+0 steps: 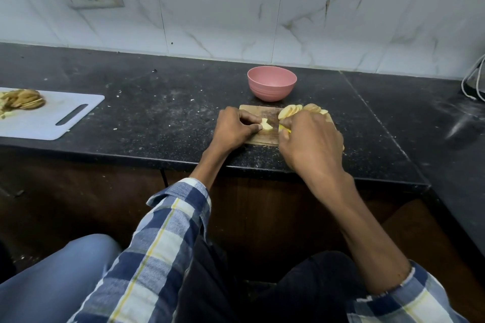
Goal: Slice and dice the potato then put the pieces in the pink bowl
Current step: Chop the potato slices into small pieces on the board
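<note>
While your left hand [234, 127] is curling its fingers and thumb around a small pale potato piece [267, 124], you are keeping it pressed down on the wooden cutting board [262, 137] near the front edge of the black counter [157, 118]. Your right hand [312, 139] is clenching around a yellow handle [284, 128] just beside that piece; a dark blade seems to be crossing the board between your hands, though it is too blurred to make out clearly. Beyond your right knuckles, a fanned row of potato slices [296, 110] is lying along the board's far right side. The pink bowl [272, 86] is sitting upright just behind the board, apart from it, and its inside is not visible from here. Well off to your left, a white cutting board [60, 118] is carrying a heap of brownish peelings [25, 99].
</note>
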